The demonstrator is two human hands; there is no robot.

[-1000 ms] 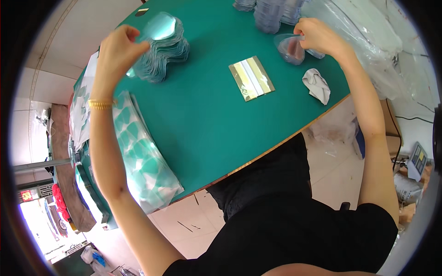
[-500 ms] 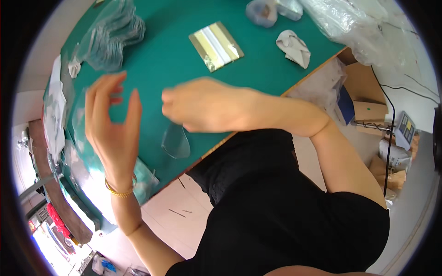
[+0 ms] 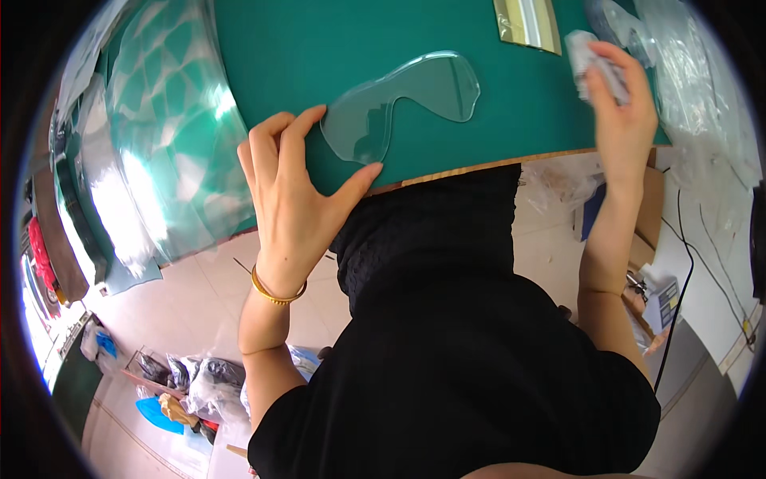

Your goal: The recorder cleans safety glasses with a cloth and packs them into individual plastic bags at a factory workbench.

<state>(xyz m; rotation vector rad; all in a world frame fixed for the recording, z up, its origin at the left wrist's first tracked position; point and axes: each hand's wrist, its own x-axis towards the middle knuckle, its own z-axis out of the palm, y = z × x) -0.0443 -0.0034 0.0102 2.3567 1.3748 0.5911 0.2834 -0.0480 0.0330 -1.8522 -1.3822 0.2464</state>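
Note:
A clear plastic goggle-shaped lens (image 3: 407, 100) lies flat on the green table (image 3: 319, 56) near its front edge. My left hand (image 3: 291, 195) rests at that edge with fingers spread, fingertips touching the lens's left end. My right hand (image 3: 618, 104) is at the table's right side, closed on a crumpled white cloth (image 3: 590, 60).
A large stack of clear plastic sheets (image 3: 171, 136) covers the table's left part. A shiny gold-and-silver rectangular piece (image 3: 527, 22) lies at the top. Clear plastic bags (image 3: 694, 88) pile up at the right. Bags and clutter (image 3: 191, 383) sit on the floor lower left.
The lens was brought down onto the table near me. My left hand settled on its left end. My right hand moved right and took hold of the white cloth.

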